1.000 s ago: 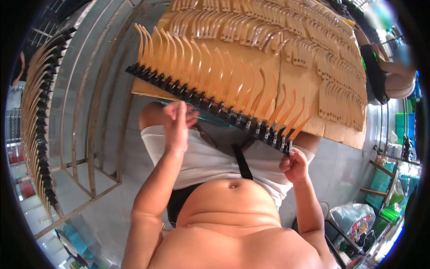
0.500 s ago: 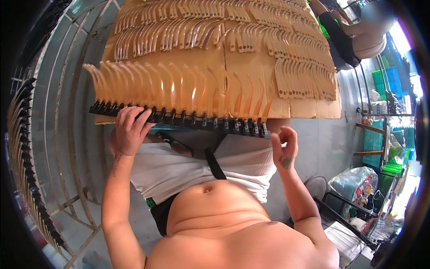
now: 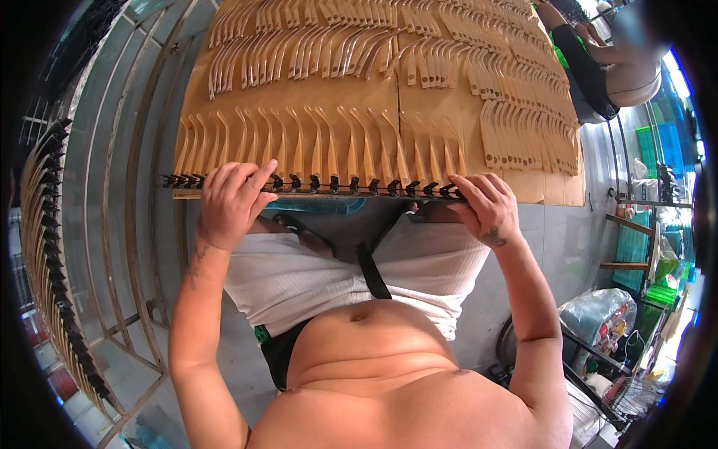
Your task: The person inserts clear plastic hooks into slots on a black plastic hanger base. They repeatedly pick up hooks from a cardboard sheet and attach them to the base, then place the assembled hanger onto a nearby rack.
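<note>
Obs.: long blk clip bar [image 3: 372, 187] lies roughly horiz. along near edge of cardboard-covered worktop [image 3: 441, 99], directly in front of wearer. Its clips carry one row of mounted pieces [image 3: 314, 153]: curved, amber, semi-transp., narrow ends pointing away from wearer, approx. evenly spaced, bent tips mostly leaning L. L hand [image 3: 230, 202] over L part of bar, a short stretch of bar projecting past it on outer side; fingers curled over from above, thumb on near side, index & thumb tips apart w/ bar passing betw. them; whether that grip is pressing, can't tell, contact hidden behind knuckles. R hand [image 3: 490, 206] at R end of bar: fingers on top, thumb below, grip pinching the bar end. Farther back on worktop: several rows of loose pieces [image 3: 523, 135], same curved type, laid side by side; nearest R group just beside mounted row, not touching. Far L: second clip bar [image 3: 56, 262], also full of curved pieces, near a metal frame [image 3: 134, 411]. Upper R: co-worker [image 3: 632, 82], seated, partly cut off by rim. Lower R: clear plastic bag [image 3: 598, 314] w/ mixed contents, near teal bin [image 3: 630, 247]. Wearer's shorts [image 3: 299, 277] white, blk strap [image 3: 372, 273] hanging centrally.
</note>
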Action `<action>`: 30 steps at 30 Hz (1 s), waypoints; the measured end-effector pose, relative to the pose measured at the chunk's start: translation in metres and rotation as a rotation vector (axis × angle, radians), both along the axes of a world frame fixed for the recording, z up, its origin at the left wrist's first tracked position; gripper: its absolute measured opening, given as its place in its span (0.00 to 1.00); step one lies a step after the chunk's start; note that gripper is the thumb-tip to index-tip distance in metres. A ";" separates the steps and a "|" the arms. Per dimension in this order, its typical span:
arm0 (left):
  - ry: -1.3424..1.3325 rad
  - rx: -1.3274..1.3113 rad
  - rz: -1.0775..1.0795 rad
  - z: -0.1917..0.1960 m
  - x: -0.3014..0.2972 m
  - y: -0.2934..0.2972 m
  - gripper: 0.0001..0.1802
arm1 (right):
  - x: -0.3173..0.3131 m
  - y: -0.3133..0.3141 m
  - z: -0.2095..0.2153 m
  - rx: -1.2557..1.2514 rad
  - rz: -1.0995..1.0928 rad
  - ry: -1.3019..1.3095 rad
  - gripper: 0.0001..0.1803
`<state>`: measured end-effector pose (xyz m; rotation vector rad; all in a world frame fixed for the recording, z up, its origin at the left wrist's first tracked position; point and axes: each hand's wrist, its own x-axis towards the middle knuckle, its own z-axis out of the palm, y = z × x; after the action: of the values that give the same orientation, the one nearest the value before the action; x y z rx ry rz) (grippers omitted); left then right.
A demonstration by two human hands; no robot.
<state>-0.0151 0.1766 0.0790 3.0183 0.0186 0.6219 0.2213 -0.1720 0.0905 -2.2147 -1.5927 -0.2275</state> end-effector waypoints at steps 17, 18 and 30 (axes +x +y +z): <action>0.007 -0.094 -0.022 0.008 0.001 0.010 0.25 | 0.010 0.010 0.019 0.038 0.089 0.167 0.24; -0.009 -0.093 -0.008 0.004 -0.003 0.011 0.25 | 0.010 0.007 0.014 0.121 0.069 0.178 0.17; -0.003 -0.078 -0.028 0.003 -0.008 0.007 0.28 | -0.004 -0.055 -0.047 0.632 -0.561 2.282 0.27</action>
<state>-0.0233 0.1840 0.0818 2.9377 0.0008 0.6082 0.2177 -0.2275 0.0432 -0.9206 0.3725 1.0648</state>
